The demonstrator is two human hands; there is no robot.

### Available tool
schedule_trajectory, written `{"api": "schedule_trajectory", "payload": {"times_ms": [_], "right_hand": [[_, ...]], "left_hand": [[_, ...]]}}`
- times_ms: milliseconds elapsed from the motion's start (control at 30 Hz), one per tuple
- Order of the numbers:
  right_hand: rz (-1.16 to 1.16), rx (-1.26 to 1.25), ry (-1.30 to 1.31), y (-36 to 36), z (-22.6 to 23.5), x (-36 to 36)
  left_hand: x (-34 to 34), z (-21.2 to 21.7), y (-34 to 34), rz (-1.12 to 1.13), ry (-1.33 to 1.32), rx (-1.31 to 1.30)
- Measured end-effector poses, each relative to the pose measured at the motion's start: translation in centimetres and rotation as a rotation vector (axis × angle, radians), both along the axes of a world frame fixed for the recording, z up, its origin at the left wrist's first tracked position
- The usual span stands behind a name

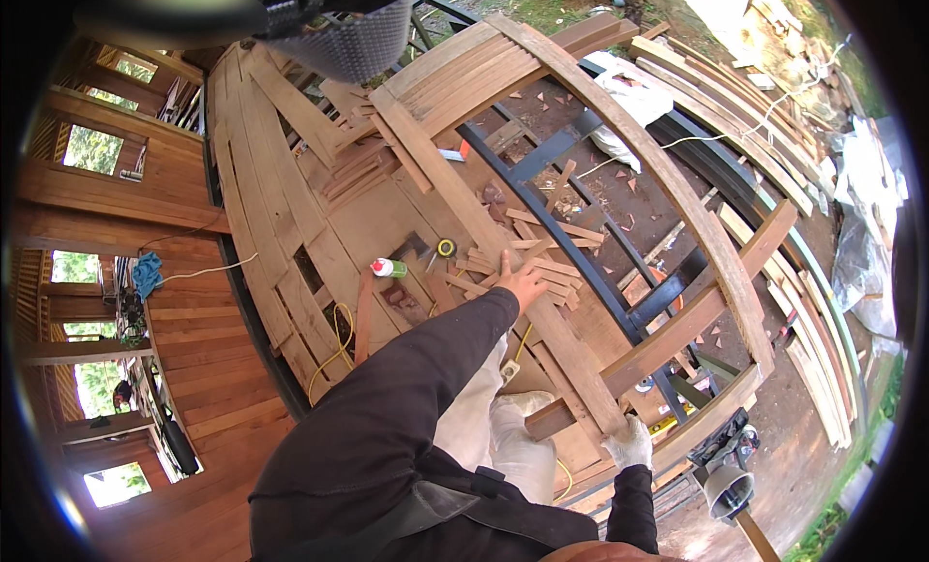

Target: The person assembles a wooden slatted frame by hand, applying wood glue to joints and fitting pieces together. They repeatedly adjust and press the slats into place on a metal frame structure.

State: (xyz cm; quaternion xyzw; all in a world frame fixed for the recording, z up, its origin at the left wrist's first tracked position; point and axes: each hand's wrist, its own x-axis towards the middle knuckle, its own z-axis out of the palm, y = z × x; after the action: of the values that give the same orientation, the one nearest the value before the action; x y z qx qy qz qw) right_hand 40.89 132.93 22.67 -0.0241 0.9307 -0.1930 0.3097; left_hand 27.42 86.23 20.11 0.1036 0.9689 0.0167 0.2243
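Rough brown plank work platform (290, 223), gaps between boards, timber-walled room with bright window openings beyond its left edge, bare earth with offcuts past its right edge. Large rectangular wooden frame (716, 243) lies over dark metal trestle (581, 262). Left hand (523, 283), bare, flat and spread, pressing pile of short wooden slats (542, 272) mid-platform. Right hand (631, 443), white glove, closed around frame's near corner. White glue bottle with green cap (389, 268) lying near slats; yellow tape measure (446, 247) beside it. Contents not visible.
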Motion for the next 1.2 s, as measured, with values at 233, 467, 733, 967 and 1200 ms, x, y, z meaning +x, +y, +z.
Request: {"api": "schedule_trajectory", "payload": {"times_ms": [233, 467, 733, 967, 1200], "right_hand": [[-0.061, 0.019, 0.180, -2.4, 1.9, 0.9], [-0.377, 0.224, 0.047, -3.5, 5.1, 12.8], [-0.206, 0.028, -0.310, 0.8, -3.1, 25.7], [-0.292, 0.056, -0.208, 5.6, 4.1, 21.5], [-0.091, 0.127, -0.295, 4.5, 7.7, 15.8]], "left_hand": [[-0.5, 0.1, 0.4, 0.017, -0.060, -0.021], [7.0, 2.2, -1.1, 0.092, 0.049, 0.327], [24.8, 3.3, -5.5, 0.682, -0.582, 0.507], [35.9, 8.0, -4.8, 1.167, -0.246, 0.777], [49.9, 13.1, -3.1, 1.191, -0.277, 0.526]]}}
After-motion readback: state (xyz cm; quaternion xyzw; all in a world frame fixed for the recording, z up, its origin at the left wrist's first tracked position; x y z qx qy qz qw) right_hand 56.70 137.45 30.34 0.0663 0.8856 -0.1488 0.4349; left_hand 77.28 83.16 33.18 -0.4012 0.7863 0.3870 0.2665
